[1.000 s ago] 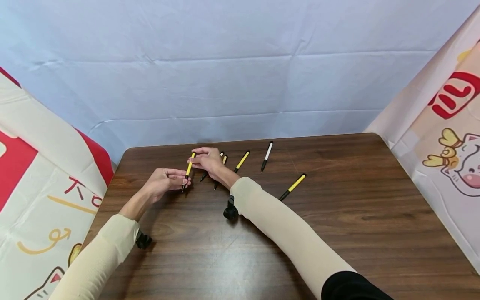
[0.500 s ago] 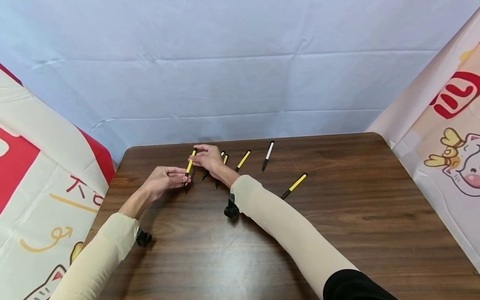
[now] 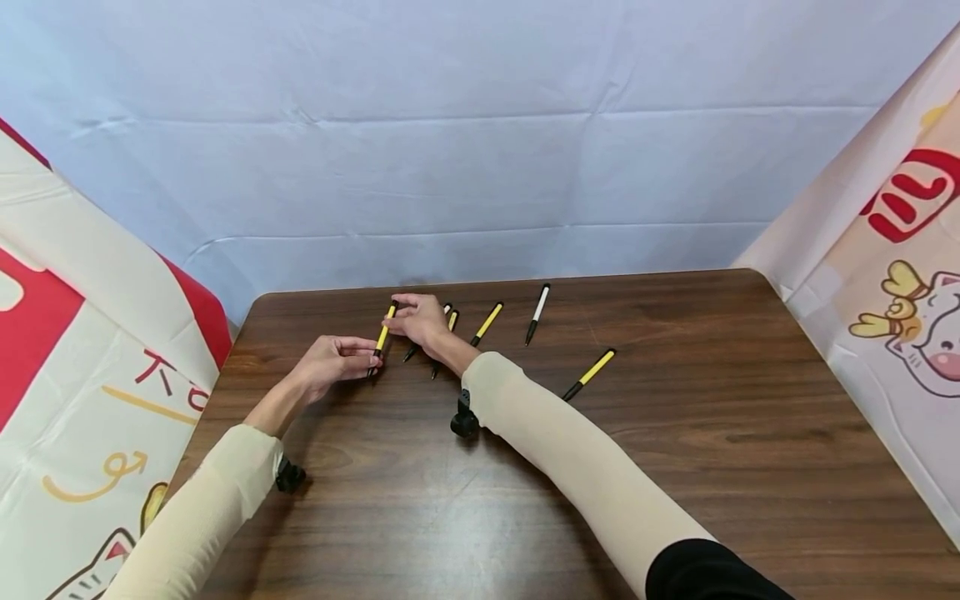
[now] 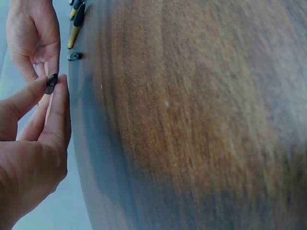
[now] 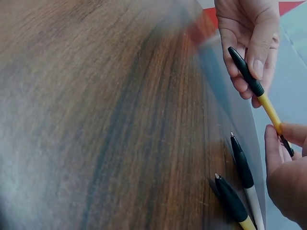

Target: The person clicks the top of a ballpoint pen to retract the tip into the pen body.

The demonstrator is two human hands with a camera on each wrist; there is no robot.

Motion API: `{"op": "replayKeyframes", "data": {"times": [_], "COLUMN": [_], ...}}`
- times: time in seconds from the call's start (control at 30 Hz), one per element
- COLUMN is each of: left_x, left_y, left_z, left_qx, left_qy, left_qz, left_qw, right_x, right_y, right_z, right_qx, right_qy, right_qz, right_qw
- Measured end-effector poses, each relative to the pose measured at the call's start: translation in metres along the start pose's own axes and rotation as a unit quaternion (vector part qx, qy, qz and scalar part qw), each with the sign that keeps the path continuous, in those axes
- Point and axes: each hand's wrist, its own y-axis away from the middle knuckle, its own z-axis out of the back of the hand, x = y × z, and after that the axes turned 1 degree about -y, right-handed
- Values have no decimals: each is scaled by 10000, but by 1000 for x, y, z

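Note:
Both hands hold one yellow-and-black pen [image 3: 386, 330] above the left back part of the table. My left hand [image 3: 326, 365] pinches its black grip between thumb and fingers. The right hand [image 3: 422, 321] has thumb and fingers on the yellow barrel near the black clip end. In the right wrist view the pen [image 5: 268, 112] slants between the two hands, its black front end past the left thumb. Close by lie a white-and-black pen [image 5: 242, 163] and another yellow-and-black pen [image 5: 232, 199], metal points showing. The right hand and forearm partly hide these two in the head view.
To the right on the brown wooden table [image 3: 712, 433] lie a yellow pen [image 3: 487, 323], a white pen [image 3: 537, 314] and a further yellow pen [image 3: 590, 372], which the right sleeve [image 3: 555, 442] nearly meets. A pale cloth backdrop [image 3: 480, 167] hangs behind the table.
The held pen has shifted slightly to the right, and less of its black front end shows below the left fingers. Both hands keep their hold; the other pens lie as before.

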Motion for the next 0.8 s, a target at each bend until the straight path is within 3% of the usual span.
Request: {"op": "replayKeyframes", "data": {"times": [0.17,0.33,0.8], "left_x": [3,5,8], "left_y": [1,2,-2], "left_z": [2,0,-3], "left_qx": [-101,-182,-449], "left_qy": [-282,-731,-1497], "left_qz": [11,-63,-167], "left_qw": [9995,9971,9876], "right_x": [-2,-3,-5], "right_y": [1,2,-1], "right_z": [-1,-1,-5], "right_qx": [-184,-185,-331], "right_qy": [844,1602,2877], "right_qz": [99,240,467], "right_qw": [9962,9866,9560]}}
